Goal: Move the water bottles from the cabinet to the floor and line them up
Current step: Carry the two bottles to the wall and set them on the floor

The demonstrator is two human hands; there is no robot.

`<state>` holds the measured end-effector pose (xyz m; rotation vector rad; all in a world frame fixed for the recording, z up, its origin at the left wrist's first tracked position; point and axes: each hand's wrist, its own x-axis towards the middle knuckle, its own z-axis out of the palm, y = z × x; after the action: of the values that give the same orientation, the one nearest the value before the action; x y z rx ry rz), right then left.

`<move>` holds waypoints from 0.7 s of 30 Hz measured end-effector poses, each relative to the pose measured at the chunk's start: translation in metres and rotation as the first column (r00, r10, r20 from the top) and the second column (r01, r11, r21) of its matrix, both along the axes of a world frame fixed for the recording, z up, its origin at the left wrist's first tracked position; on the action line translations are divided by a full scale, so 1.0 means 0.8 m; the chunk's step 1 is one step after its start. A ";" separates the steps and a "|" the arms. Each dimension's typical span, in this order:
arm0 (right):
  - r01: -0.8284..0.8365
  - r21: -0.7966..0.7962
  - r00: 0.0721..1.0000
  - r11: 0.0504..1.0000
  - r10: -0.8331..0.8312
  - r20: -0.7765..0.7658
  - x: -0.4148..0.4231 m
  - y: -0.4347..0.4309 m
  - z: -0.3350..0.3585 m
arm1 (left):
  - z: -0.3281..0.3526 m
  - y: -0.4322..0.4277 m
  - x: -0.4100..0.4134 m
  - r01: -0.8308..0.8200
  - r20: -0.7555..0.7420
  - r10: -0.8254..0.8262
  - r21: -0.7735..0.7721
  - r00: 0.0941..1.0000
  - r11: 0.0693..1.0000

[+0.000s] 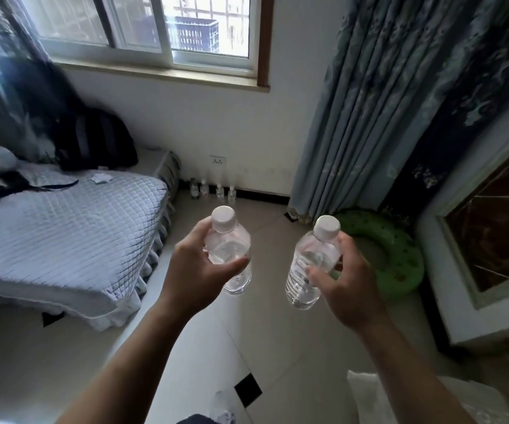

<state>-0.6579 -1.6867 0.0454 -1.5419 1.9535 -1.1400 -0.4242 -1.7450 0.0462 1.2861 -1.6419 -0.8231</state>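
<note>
Hands came first: the left hand [199,267] wrapped one clear bottle [230,255], the right hand [343,286] another bottle [310,270], fingers curled round each body below the white cap, both upright, probably for setting down without tipping. Each looked full, transparent, ribbed low down. Beyond, four bottles [212,189] stood in a row on the floor [265,228] against the wall, seemingly the line to extend.

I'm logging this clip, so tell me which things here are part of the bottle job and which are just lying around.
Part of the job:
left hand holding a bottle
right hand holding a second bottle
row of bottles on the floor by the wall

Lying about:
bed
green swim ring
black backpack
curtain
</note>
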 end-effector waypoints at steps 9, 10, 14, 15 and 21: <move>0.029 0.003 1.000 1.000 -0.029 0.000 0.028 -0.137 0.001 | 0.003 -0.159 0.028 0.055 0.000 -0.055 0.014 0.998 0.998; 0.034 0.003 0.999 0.999 -0.034 0.001 0.028 -0.151 0.002 | 0.003 -0.175 0.027 0.058 0.008 -0.058 0.014 0.998 0.998; 0.054 0.012 0.998 0.998 -0.055 0.022 0.020 -0.213 -0.005 | 0.004 -0.233 0.015 0.066 0.006 -0.067 0.023 0.998 0.998; 0.058 0.013 0.998 0.998 -0.058 0.028 0.017 -0.230 -0.008 | 0.003 -0.249 0.012 0.069 0.007 -0.069 0.028 0.998 0.997; 0.037 0.022 0.996 0.999 -0.039 0.083 -0.015 -0.355 -0.018 | -0.009 -0.359 -0.027 0.059 -0.012 -0.058 0.069 0.998 0.996</move>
<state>-0.6702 -1.9709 0.0308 -1.4295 1.9411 -1.1772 -0.4457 -2.0324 0.0392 1.2846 -1.6621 -0.9276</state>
